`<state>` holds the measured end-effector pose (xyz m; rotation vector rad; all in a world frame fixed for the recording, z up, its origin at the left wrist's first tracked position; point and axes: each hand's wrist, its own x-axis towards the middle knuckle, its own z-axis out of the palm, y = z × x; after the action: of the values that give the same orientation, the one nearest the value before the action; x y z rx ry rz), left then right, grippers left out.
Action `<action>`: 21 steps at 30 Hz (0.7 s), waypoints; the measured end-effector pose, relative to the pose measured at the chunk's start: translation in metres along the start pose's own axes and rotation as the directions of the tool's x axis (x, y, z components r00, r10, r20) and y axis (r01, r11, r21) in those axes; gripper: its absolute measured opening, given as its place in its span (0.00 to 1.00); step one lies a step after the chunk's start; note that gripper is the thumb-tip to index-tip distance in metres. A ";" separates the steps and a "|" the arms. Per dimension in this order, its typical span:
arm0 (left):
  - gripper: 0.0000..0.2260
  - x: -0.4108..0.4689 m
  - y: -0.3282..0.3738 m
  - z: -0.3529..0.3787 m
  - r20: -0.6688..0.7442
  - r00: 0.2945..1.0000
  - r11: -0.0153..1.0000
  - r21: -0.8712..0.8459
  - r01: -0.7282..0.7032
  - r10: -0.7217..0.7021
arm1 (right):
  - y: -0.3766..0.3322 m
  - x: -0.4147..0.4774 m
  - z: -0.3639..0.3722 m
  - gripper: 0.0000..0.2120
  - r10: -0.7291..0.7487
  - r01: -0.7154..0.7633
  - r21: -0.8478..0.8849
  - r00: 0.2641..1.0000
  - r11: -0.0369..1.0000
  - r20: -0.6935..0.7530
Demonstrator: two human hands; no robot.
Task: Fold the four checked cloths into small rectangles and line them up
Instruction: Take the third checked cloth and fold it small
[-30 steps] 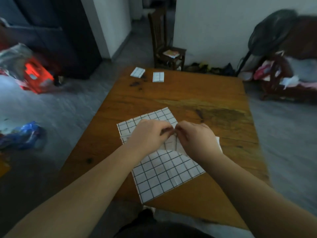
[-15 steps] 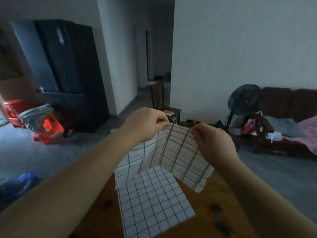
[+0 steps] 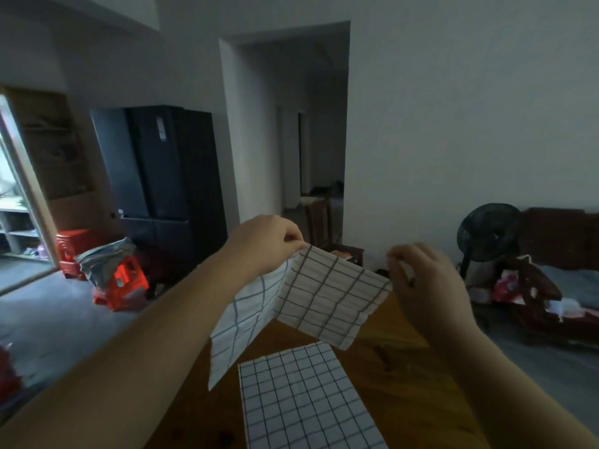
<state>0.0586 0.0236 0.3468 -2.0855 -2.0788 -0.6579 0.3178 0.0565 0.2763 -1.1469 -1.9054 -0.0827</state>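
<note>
I hold a white checked cloth (image 3: 327, 291) up in the air above the wooden table (image 3: 408, 377). My left hand (image 3: 265, 243) pinches its upper left corner. My right hand (image 3: 424, 280) pinches the upper right corner. The cloth hangs creased down its middle, and its left half droops toward the table's left edge. A second checked cloth (image 3: 304, 400) lies flat on the table below, near me. The two folded cloths at the table's far end are out of sight behind the raised cloth.
A wooden chair (image 3: 324, 225) stands beyond the table's far end. A black fan (image 3: 486, 234) and a cluttered sofa (image 3: 557, 273) are at the right. Red stools and a bag (image 3: 116, 273) sit on the floor at the left, before a dark fridge (image 3: 168, 176).
I lifted the upper checked cloth off the table and raised my head. My hands have since drawn apart, spreading the top edge wider, while the lower cloth stayed flat.
</note>
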 end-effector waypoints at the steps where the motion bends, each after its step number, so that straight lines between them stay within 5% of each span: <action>1: 0.06 0.000 0.004 0.001 0.007 1.000 1.000 0.005 -0.005 0.005 | -0.014 0.003 0.005 0.11 -0.020 0.021 -0.007 0.998 1.000 0.053; 5: 0.08 0.001 0.021 0.005 -0.010 0.998 0.997 0.051 -0.060 0.060 | -0.047 0.019 0.032 0.20 -0.075 0.073 0.016 0.980 0.997 0.185; 10: 0.09 0.001 0.029 0.008 -0.008 0.996 0.991 0.099 -0.092 0.093 | -0.044 0.038 0.049 0.09 -0.125 0.126 -0.001 0.984 0.992 0.124; 13: 0.11 0.000 0.028 0.010 -0.016 0.995 0.992 0.086 -0.093 0.094 | -0.034 0.045 0.048 0.11 -0.123 0.131 -0.050 0.983 0.990 0.139; 21: 0.09 -0.014 0.005 0.021 0.002 1.000 0.991 0.136 0.011 -0.011 | -0.008 0.064 0.036 0.09 0.042 -0.042 -0.003 0.989 0.999 0.143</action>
<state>0.0689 0.0188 0.3238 -2.0032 -2.0748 -0.4993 0.2771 0.1122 0.3030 -1.2210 -2.0056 0.0233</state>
